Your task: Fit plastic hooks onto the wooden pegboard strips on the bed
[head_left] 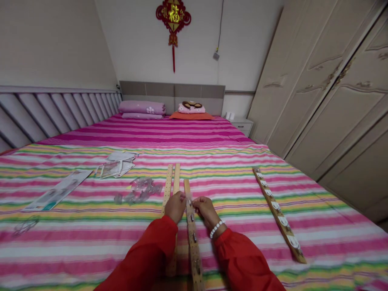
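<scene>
A narrow wooden strip (194, 247) lies lengthwise on the bed before me, with several small metal hooks fixed along it. My left hand (176, 207) is at its left edge, fingers pinched together near the upper end. From the other side, my right hand (206, 210) reaches in with thumb and finger closed at the same spot. Something small and clear shows on the strip between my fingertips, too small to name. Under my left forearm run two more wooden strips, one with rows of holes (167, 188) and one plainer (176, 178).
Left of the strips is a pile of clear plastic pieces (142, 190). Beyond are white packets (118, 165), a long flat package (59, 190) and a thin wire-like bundle (26, 224). A strip with white hooks (277, 210) lies at right. Wardrobes (327, 89) border the bed.
</scene>
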### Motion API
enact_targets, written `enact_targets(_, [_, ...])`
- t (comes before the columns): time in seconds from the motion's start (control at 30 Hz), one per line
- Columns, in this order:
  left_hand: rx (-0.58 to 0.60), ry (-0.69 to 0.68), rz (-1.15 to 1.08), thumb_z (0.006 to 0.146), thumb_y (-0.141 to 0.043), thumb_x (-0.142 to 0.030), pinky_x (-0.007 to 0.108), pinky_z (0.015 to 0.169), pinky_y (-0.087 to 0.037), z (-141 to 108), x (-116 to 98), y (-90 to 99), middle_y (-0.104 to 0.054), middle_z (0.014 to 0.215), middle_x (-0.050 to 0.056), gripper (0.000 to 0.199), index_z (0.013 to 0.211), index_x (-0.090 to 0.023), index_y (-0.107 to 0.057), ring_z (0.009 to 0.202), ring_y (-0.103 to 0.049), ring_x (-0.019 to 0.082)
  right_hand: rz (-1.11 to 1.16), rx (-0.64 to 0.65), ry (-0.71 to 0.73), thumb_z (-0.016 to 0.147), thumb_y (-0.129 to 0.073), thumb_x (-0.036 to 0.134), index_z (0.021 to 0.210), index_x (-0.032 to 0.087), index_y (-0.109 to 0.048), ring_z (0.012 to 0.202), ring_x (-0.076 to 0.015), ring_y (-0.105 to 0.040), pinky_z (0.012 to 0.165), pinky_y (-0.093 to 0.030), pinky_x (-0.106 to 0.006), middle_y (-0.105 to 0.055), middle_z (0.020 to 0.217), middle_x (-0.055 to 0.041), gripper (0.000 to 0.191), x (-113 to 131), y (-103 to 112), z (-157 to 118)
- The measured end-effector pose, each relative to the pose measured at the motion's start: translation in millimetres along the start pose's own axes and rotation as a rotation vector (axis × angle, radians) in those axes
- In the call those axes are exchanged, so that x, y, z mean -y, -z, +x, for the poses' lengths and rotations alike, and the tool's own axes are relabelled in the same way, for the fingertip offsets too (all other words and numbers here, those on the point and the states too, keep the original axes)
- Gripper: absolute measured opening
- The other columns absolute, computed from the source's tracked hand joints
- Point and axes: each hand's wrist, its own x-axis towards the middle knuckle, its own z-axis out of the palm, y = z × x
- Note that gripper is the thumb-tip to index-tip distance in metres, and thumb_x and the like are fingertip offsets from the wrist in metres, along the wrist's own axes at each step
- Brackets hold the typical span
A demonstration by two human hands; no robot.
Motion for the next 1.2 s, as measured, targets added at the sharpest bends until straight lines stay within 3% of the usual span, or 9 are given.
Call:
enact_targets(0.2, [0.031,-0.021,0.098,0.078,-0.054,-0.016,0.023,0.063,-0.038,-1,1,-2.0,-0.070,0.082,0.003,0.016,0.088,-0.019,-0.065,0.077,-0.062,0.016,0.002,-0.014,0.005,0.049,-0.062,0.017,0.044,0.019,-0.054,0.035,-0.0078,-0.038,0.039,-0.025,-0.022,-0.046,0.033,0.0063,0.010,-3,-1,3])
enact_targets(0.4, [0.031,-0.079,0.126,0.077,-0.053,-0.013,0.023,0.070,-0.041,3,10,-5.4,-0.067,0.089,0.004,0.042,0.118,-0.020,-0.060,0.079,-0.061,0.015,0.017,-0.015,0.002,0.048,-0.061,0.016,0.044,0.019,-0.054,0.035,-0.0087,-0.040,0.038,-0.028,-0.023,-0.048,0.034,0.0055,0.008,-5,-1,5])
enact_targets(0.5, [0.053,-0.127,0.176,0.079,-0.055,-0.016,0.023,0.077,-0.042,6,14,-4.9,-0.065,0.094,0.006,0.038,0.116,-0.020,-0.064,0.086,-0.060,0.016,0.035,-0.020,0.022,0.048,-0.062,0.017,0.052,0.018,-0.060,0.036,-0.0090,-0.042,0.039,-0.031,-0.023,-0.050,0.036,0.0064,0.005,-7,-2,5])
enact_targets(0.67, [0.120,-0.216,0.290,0.085,-0.051,-0.025,0.025,0.080,-0.041,7,16,-0.9,-0.060,0.093,0.006,0.031,0.111,-0.024,-0.069,0.091,-0.058,0.018,0.041,0.015,0.071,0.051,-0.068,0.019,0.079,0.017,-0.073,0.042,-0.0120,-0.049,0.046,-0.041,-0.026,-0.055,0.043,0.0073,0.028,-11,-2,5])
enact_targets(0.8, [0.132,-0.308,0.412,0.087,-0.050,-0.026,0.028,0.082,-0.039,7,17,2.1,-0.057,0.091,0.006,0.030,0.111,-0.027,-0.069,0.091,-0.055,0.020,-0.025,0.082,0.141,0.055,-0.070,0.020,0.077,0.023,-0.075,0.069,-0.0211,-0.065,0.069,-0.052,-0.035,-0.072,0.064,0.0012,0.024,-10,-1,6])
enact_targets(0.93, [0.158,-0.346,0.431,0.085,-0.055,-0.028,0.029,0.084,-0.038,13,19,4.3,-0.056,0.094,0.006,0.026,0.106,-0.028,-0.070,0.093,-0.053,0.021,-0.199,0.197,0.256,0.065,-0.067,0.023,0.083,0.026,-0.076,0.095,-0.0248,-0.066,0.093,-0.047,-0.043,-0.077,0.087,-0.0013,0.021,-9,1,11])
enact_targets(1.2, [0.175,-0.357,0.392,0.083,-0.058,-0.034,0.030,0.084,-0.039,19,21,5.6,-0.057,0.092,0.006,0.022,0.098,-0.026,-0.073,0.094,-0.052,0.021,-0.305,0.241,0.302,0.070,-0.064,0.024,0.086,0.028,-0.076,0.098,-0.0264,-0.066,0.095,-0.046,-0.045,-0.077,0.088,-0.0007,0.020,-7,1,11])
